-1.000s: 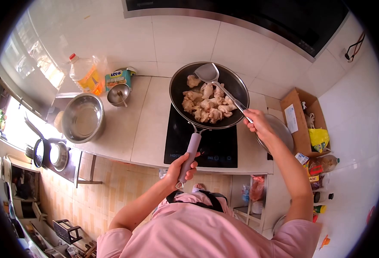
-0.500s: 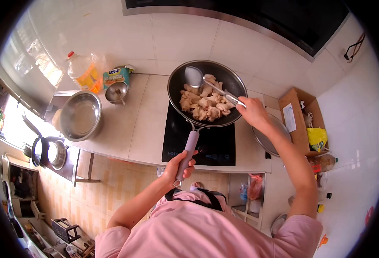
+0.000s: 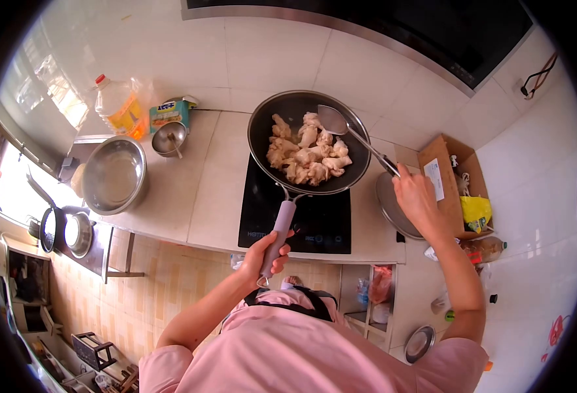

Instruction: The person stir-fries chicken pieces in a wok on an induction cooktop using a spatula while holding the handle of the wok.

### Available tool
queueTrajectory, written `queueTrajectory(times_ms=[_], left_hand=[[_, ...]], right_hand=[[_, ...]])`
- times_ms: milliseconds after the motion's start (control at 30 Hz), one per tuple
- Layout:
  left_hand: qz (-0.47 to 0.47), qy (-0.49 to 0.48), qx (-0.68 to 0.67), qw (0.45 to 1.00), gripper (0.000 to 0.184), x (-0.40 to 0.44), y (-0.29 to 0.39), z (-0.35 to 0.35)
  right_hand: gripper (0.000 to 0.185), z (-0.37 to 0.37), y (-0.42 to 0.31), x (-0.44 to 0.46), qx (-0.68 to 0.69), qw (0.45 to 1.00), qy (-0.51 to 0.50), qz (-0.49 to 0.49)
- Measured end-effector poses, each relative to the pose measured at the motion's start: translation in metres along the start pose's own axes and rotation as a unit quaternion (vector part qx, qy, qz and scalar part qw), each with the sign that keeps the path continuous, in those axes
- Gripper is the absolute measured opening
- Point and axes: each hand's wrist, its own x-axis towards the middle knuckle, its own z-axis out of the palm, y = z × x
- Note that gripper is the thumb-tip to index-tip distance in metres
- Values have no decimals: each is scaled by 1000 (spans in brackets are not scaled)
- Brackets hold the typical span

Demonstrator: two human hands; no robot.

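Observation:
A dark wok (image 3: 265, 141) rests on the black induction cooktop (image 3: 321, 223), holding pale chicken pieces (image 3: 308, 154) heaped mostly in its middle. Wrapped round the wok's mauve handle (image 3: 280, 229) is my left hand (image 3: 265, 255), closed. My right hand (image 3: 419, 200) grips the dark end of a metal spatula (image 3: 360, 135), right of the wok. The spatula's blade lies inside the wok, at the upper right edge of the chicken.
Left on the counter stand a large steel basin (image 3: 115, 175), a small metal bowl (image 3: 170, 139), a green box (image 3: 168, 113) and an oil jug (image 3: 119, 105). At right are a round lid (image 3: 393, 203) and a cardboard box (image 3: 447, 173). A range hood (image 3: 393, 33) hangs above.
My right hand has moved right and down, drawing the spatula blade from the wok's upper left to its upper right. My left hand keeps its hold on the handle.

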Motion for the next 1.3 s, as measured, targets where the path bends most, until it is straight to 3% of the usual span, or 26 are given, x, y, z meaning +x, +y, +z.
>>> queueTrajectory(times_ms=[167, 233, 567, 667, 933, 1167, 1267, 1300], left_hand=[[-5, -41, -18, 999, 45, 1, 0, -9], [1, -14, -9, 1000, 45, 0, 0, -2], [4, -11, -6, 1000, 44, 0, -1, -1], [-1, -10, -13, 1000, 44, 0, 0, -2], [-1, -10, -7, 1000, 44, 1, -2, -4], [-12, -34, -17, 999, 43, 2, 0, -10], [-9, -37, -14, 999, 43, 2, -1, -11], [-7, -28, -14, 999, 43, 2, 0, -9]], right_hand=[[21, -4, 9, -5, -32, 999, 8, 21], [21, -7, 10, -4, -36, 999, 10, 36], [19, 28, -4, 17, 146, 981, -69, 103], [19, 33, -28, 22, 180, 978, -73, 71], [16, 28, -9, 19, 188, 979, -11, 74], [16, 27, 7, 29, 186, 972, -70, 123], [17, 4, -9, 27, 104, 991, 16, 85], [18, -7, -16, 25, 124, 989, -11, 78]])
